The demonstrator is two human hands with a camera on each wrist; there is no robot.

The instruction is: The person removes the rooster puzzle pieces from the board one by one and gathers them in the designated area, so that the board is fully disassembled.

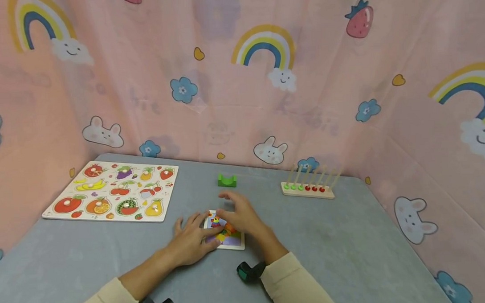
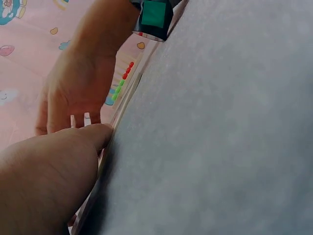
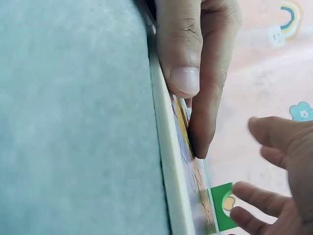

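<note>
While my left hand (image 1: 188, 243), fingers spread, rests on the small white-edged rectangular picture board (image 1: 232, 239), likely steadying it flat on the grey tabletop (image 1: 349, 237), my right hand (image 1: 245, 217) hangs loose above, neither gripping anything, the notched green block (image 1: 227, 183) and pale wooden bead rack (image 1: 308, 191) set back, presumably for working room.

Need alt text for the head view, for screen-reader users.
A person's left hand rests on a small picture board on a gray table, the right hand over its far side. Beyond are a fruit board at left, a green block mid-table and a bead-and-peg rack at right, before a pink cartoon-print backdrop.
</note>
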